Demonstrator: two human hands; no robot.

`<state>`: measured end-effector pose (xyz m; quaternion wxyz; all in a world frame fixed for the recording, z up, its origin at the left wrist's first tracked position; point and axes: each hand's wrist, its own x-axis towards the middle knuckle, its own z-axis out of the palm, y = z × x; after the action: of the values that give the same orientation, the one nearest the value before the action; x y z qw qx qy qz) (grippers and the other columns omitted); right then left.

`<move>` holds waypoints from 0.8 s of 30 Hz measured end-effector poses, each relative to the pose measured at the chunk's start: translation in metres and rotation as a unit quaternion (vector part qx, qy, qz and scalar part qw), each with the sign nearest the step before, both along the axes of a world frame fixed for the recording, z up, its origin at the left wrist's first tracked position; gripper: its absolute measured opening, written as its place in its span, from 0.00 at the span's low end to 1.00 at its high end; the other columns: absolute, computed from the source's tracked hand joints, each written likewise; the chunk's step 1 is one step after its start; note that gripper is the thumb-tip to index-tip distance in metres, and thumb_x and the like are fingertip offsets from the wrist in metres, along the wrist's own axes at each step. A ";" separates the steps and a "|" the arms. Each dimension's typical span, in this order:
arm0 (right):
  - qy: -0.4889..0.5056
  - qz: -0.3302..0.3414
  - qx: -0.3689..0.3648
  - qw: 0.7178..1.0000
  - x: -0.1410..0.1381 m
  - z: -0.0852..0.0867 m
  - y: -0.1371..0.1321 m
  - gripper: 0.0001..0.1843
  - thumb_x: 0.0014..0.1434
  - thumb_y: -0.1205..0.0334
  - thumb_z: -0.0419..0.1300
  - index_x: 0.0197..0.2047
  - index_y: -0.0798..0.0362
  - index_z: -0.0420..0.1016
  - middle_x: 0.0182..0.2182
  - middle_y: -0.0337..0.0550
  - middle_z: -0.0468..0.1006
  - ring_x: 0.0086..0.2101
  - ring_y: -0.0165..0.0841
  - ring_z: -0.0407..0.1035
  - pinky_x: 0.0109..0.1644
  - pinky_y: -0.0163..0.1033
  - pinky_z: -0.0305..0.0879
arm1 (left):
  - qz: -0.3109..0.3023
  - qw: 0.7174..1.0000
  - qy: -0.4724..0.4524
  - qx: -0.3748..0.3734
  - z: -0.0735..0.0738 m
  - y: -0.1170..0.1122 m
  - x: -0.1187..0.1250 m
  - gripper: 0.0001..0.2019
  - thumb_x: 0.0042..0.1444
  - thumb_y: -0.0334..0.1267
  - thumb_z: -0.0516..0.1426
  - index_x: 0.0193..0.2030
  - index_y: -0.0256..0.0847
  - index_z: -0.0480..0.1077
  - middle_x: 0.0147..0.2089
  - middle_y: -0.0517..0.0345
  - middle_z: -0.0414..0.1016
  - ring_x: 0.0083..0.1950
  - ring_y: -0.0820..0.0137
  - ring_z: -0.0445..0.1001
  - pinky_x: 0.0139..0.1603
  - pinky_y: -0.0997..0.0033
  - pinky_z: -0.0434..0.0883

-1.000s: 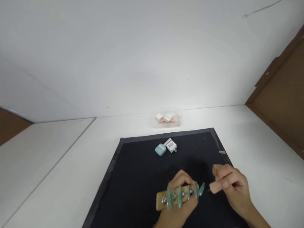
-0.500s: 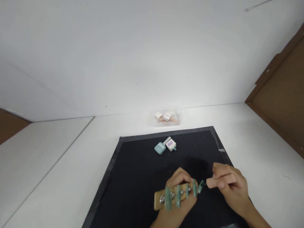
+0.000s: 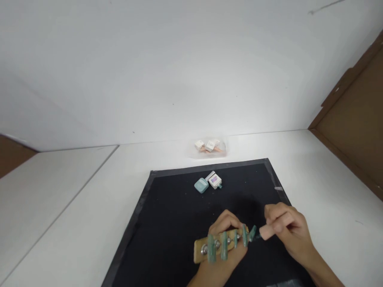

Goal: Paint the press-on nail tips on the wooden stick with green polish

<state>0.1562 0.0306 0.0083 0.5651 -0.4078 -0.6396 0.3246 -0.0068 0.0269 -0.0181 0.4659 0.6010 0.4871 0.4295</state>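
Observation:
My left hand (image 3: 226, 239) is closed around a wooden nail display stand (image 3: 200, 252) fitted with silver metal knobs. Several long green false nails (image 3: 224, 246) stand along it in a row. Between the fingers of my right hand (image 3: 289, 229) is a nail polish brush (image 3: 267, 232) with a pale pink handle. Its dark tip is at the rightmost green nail (image 3: 253, 233) and seems to touch its lower end. Farther back on the mat lie a teal bottle (image 3: 201, 185) and a white bottle (image 3: 215, 181) with a purple mark, side by side.
The black mat (image 3: 173, 207) has taped edges and covers the middle of the white table (image 3: 125, 171). Behind it, against the white wall, stands a clear tray (image 3: 208, 154) with white-and-peach items. A brown cardboard panel (image 3: 356, 115) rises on the right.
My right hand has shifted slightly left, and the brush handle now slants more. The brush tip has moved lower along the rightmost nail. My left hand and the stand have stayed nearly still.

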 end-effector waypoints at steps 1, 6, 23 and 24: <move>-0.021 0.003 -0.001 1.000 0.000 0.001 0.001 0.13 0.57 0.59 0.61 0.23 0.51 0.72 0.15 0.37 0.72 0.15 0.28 0.64 0.18 0.33 0.59 | 0.009 1.000 -0.010 -0.007 0.000 0.000 0.001 0.08 0.43 0.31 0.58 0.17 0.40 0.64 0.22 0.62 0.65 0.23 0.74 0.66 0.24 0.75 0.63; -0.057 -0.129 0.004 0.990 0.000 0.003 0.007 0.09 0.55 0.60 0.63 0.23 0.49 0.74 0.18 0.37 0.74 0.19 0.30 0.67 0.21 0.33 0.61 | 0.029 0.982 -0.105 -0.155 0.002 0.006 -0.002 0.08 0.39 0.34 0.60 0.18 0.40 0.64 0.22 0.63 0.65 0.23 0.74 0.64 0.25 0.73 0.62; 0.225 -0.074 -0.237 0.942 -0.004 -0.006 0.007 0.15 0.49 0.50 0.67 0.35 0.51 0.74 0.22 0.35 0.67 0.18 0.25 0.58 0.18 0.31 0.56 | 0.082 0.891 -0.292 -0.339 0.005 0.006 -0.009 0.20 0.33 0.35 0.67 0.37 0.36 0.70 0.28 0.61 0.71 0.24 0.79 0.64 0.27 0.76 0.63; 0.205 -0.075 -0.220 0.951 -0.003 -0.006 0.006 0.15 0.50 0.50 0.67 0.35 0.51 0.74 0.23 0.36 0.69 0.18 0.25 0.59 0.18 0.31 0.57 | 0.084 0.902 -0.277 -0.320 0.005 0.005 -0.008 0.19 0.34 0.35 0.67 0.37 0.37 0.70 0.28 0.61 0.71 0.24 0.78 0.65 0.27 0.76 0.63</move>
<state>0.1529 0.0363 0.0020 0.6030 -0.4938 -0.3898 0.4905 -0.0149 0.0321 -0.0132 0.7114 0.2339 0.4980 0.4372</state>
